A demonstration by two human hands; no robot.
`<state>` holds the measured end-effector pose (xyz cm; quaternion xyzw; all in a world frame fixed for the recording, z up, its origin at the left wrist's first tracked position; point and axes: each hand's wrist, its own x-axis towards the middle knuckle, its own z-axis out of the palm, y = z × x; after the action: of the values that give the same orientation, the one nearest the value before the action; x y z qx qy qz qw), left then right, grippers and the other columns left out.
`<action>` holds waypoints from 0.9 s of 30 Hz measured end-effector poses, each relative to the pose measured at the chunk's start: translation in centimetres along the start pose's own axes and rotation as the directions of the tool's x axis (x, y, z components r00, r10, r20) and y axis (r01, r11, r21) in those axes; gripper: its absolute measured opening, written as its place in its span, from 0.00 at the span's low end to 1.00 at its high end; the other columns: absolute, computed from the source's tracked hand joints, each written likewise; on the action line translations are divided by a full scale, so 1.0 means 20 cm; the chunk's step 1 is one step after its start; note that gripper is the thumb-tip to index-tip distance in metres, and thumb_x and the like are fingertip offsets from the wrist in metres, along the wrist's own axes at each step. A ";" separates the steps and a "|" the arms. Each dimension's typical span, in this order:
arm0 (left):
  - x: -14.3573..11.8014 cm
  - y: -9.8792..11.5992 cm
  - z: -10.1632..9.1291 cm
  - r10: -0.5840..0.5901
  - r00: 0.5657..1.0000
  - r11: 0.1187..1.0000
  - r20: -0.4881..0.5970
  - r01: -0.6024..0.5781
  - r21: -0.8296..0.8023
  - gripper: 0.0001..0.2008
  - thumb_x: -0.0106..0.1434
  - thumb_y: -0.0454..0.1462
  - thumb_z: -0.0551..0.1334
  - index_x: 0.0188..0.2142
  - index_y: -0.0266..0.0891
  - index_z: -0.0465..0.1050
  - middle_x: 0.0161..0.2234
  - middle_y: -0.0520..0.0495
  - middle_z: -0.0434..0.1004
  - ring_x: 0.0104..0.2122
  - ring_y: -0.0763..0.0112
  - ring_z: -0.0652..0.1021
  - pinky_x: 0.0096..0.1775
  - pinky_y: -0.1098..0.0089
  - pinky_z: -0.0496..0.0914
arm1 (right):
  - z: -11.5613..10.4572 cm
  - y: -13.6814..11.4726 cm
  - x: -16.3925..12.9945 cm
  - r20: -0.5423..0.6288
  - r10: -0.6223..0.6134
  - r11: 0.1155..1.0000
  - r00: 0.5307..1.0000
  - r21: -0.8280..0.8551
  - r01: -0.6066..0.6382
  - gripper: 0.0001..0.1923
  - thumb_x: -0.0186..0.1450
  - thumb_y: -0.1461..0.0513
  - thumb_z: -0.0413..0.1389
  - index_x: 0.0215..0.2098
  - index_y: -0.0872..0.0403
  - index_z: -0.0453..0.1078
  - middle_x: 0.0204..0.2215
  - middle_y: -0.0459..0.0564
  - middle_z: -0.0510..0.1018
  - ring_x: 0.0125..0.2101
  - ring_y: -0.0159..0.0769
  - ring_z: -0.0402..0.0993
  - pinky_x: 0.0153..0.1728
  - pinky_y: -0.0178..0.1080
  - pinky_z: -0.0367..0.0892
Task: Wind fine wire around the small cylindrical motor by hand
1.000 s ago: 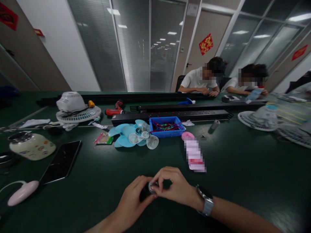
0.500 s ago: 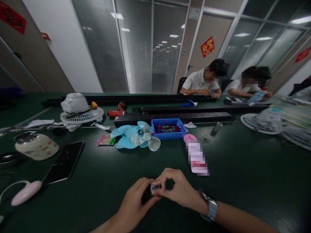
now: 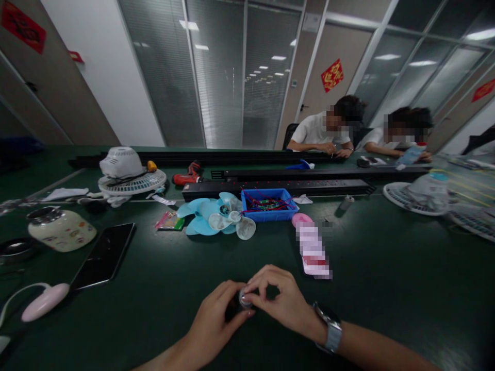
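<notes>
Low in the middle of the head view, a small round silvery metal part sits between my two hands; most of it is hidden by fingers. My left hand curls around its left side, thumb below and fingers above. My right hand is closed in a pinch, with thumb and fingertips pressed on the part's upper face. A watch with a metal band circles my right wrist. Beyond my hands lie light-blue fan blades and a blue tray of wired circuit pieces.
A black phone, a cream rounded housing and a pink handheld device lie left. A pink item is right of centre, a small metal cylinder beyond. A red drill and long black bars stand behind. Two people sit across.
My right thumb and fingertips have shifted over the round part, covering its face differently. Both hands stay in nearly the same place. The camera view has moved slightly.
</notes>
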<state>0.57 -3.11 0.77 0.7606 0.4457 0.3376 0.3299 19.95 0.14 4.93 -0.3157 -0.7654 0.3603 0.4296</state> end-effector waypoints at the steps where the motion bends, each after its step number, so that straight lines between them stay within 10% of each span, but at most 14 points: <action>1: 0.00 0.00 0.00 0.002 1.000 1.000 -0.003 -0.002 0.000 0.12 0.64 0.34 0.66 0.47 0.44 0.72 0.40 0.48 0.77 0.38 0.62 0.78 0.40 0.66 0.72 | 0.00 0.00 0.00 0.002 0.012 1.000 1.000 0.001 -0.012 0.17 0.60 0.65 0.67 0.21 0.54 0.64 0.30 0.44 0.84 0.34 0.34 0.80 0.38 0.36 0.69; 17: 0.01 0.01 -0.01 -0.003 1.000 0.999 0.004 0.002 0.042 0.13 0.64 0.35 0.67 0.48 0.44 0.72 0.40 0.48 0.78 0.39 0.61 0.78 0.41 0.65 0.73 | -0.07 -0.01 0.03 -0.032 0.124 0.992 0.992 0.042 -0.123 0.12 0.61 0.61 0.66 0.27 0.53 0.67 0.33 0.46 0.84 0.36 0.35 0.83 0.37 0.35 0.74; 27: 0.00 0.01 -0.01 -0.058 0.998 0.998 0.003 0.058 0.035 0.12 0.66 0.37 0.65 0.49 0.45 0.72 0.42 0.49 0.77 0.40 0.62 0.78 0.43 0.65 0.73 | -0.20 0.27 -0.07 -0.080 0.146 0.928 0.986 -0.336 -0.165 0.04 0.64 0.67 0.61 0.33 0.53 0.71 0.36 0.48 0.82 0.40 0.40 0.79 0.44 0.44 0.71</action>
<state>0.43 -3.03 1.04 0.7536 0.4727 0.3188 0.3271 25.10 3.01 1.41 -0.4545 -0.7771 0.2466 0.3589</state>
